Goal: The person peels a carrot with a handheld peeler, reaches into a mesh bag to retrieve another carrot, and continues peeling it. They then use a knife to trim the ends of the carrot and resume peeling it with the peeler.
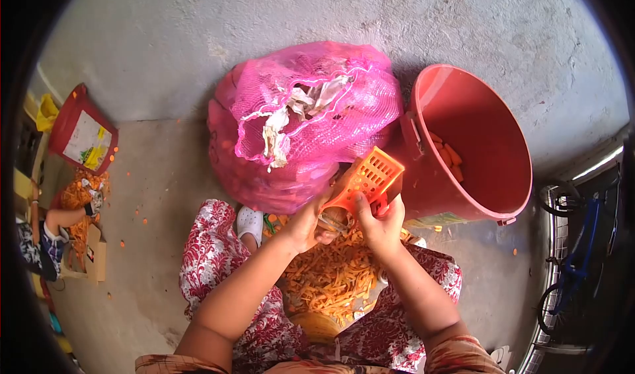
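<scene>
Fingers of our right hand (382, 223) were curled tight round the orange grater (368, 181), thumb pressed on its face; our left hand (305, 223) was closed on a carrot piece (333, 220) just below the grater; carrot peelings (331, 278) lay heaped beneath it; the pink mesh sack (301, 119) touched its left edge, the red bucket (473, 142) its right; bare floor (155, 175) opened well left of it.

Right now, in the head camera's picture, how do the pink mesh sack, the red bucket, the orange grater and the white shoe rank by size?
1. pink mesh sack, largest
2. red bucket, nearly as big
3. orange grater, nearer the camera
4. white shoe, smallest, partly hidden
</scene>
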Available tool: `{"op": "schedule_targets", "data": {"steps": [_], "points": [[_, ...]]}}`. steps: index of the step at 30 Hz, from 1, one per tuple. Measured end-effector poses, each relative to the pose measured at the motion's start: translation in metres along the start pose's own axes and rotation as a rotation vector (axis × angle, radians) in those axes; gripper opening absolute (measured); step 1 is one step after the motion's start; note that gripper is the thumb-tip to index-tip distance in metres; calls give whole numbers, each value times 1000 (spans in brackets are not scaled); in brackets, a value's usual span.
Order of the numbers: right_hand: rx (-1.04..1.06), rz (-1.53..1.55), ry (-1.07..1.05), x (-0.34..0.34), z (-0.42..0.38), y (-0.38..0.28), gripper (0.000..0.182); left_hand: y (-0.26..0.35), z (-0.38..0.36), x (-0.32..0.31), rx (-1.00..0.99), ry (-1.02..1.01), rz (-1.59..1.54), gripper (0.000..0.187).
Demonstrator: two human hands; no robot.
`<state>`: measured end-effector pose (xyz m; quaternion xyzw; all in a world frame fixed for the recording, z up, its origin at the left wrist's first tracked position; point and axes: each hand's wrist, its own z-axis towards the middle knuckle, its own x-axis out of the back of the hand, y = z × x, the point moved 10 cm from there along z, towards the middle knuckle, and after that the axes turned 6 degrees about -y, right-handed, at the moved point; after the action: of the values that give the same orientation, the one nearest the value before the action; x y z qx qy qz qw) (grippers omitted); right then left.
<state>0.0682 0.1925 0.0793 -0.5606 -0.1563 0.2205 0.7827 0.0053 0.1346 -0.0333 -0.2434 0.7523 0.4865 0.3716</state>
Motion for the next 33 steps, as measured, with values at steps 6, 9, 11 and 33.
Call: {"op": "schedule_targets", "data": {"steps": [6,9,11,33], "points": [[-29,63,18,1,-1,2,25,1,3,-9,-44,-68,-67,45],[-19,81,18,-2,-1,0,24,2,2,-9,-44,-61,-75,43],[-22,49,5,-4,-1,-1,24,-1,4,-9,-35,-109,-154,42],[30,-54,492,125,34,12,12,14,-15,-22,-126,-60,307,46]]}}
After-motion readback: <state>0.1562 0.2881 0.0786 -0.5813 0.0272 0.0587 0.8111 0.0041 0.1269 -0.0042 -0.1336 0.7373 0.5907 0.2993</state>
